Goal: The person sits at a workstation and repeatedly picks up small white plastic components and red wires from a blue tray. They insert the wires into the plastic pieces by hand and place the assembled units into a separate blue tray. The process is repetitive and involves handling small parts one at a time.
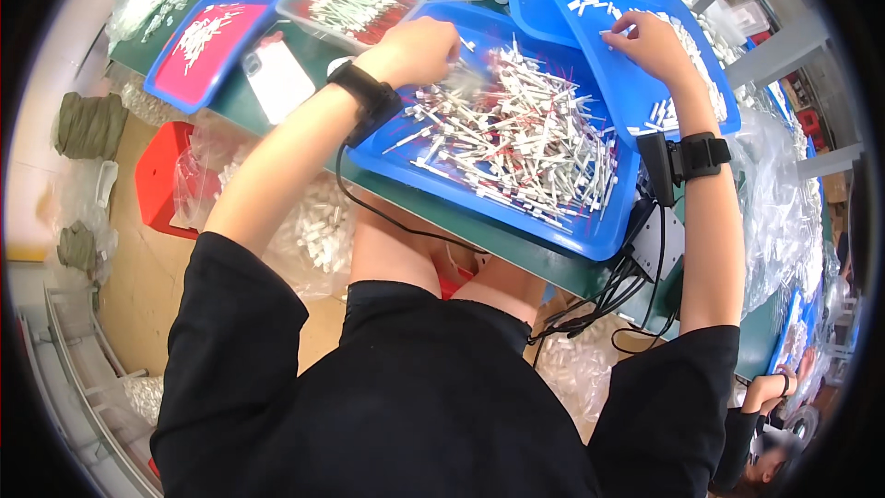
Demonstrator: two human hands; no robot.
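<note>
A large blue tray [396,161] in front of me holds a heap of thin white stick-like pieces [544,138] with red bits among them. Over its far left part, my left hand [419,51] is closed with curled fingers; what it holds, if anything, is hidden, and a white blur shows beside it. My right hand [653,44] pinches what looks like a small white piece [607,34] between thumb and fingertips. That hand is above a second blue tray [636,83], which overlaps the first at the right and carries small white tubular pieces [664,115].
At the far left are a clear plastic box [293,2] of white sticks, a blue-rimmed tray [175,103] with a red bottom and a white phone [277,81]. Black cables [599,300] hang at the table edge. A red bin [161,184] stands left; another person's arm [770,389] shows lower right.
</note>
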